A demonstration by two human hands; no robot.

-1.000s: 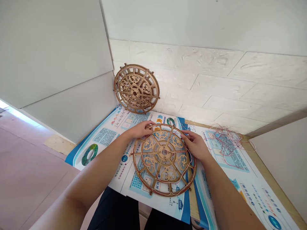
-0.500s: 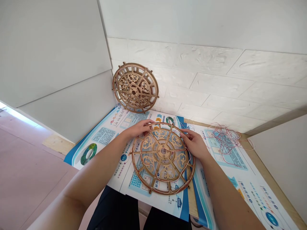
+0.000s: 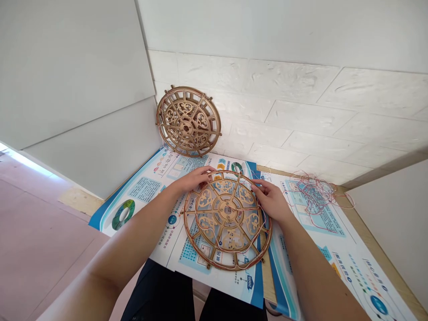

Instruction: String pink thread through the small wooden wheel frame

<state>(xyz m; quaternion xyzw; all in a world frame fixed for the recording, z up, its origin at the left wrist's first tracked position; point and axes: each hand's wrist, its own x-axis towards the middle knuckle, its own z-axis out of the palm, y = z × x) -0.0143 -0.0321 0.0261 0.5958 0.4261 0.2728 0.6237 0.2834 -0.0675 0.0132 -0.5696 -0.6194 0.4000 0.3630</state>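
Observation:
A round gold-coloured openwork frame [image 3: 230, 203], with spokes and scrollwork, lies on printed sheets in front of me. Thin reddish and white wires [image 3: 210, 232] run along its rings and across its lower left part. My left hand [image 3: 199, 176] holds the upper left of the outer rim, its fingertips partly hidden behind it. At the upper right of the rim is my right hand [image 3: 269, 198], thumb and forefinger closed on the edge beside a white wire. Whether that wire is also between the fingers, I cannot tell.
Similar round frames [image 3: 186, 128] lean against the white brick-patterned wall [image 3: 247, 107] at the back left. A loose tangle of red and white wire [image 3: 316, 194] lies to the right. Printed posters [image 3: 143, 189] cover the wooden tabletop [image 3: 269, 281]. Pale panels [image 3: 100, 147] stand left and right.
Both hands and the round frame stay practically in place. The view has shifted very slightly.

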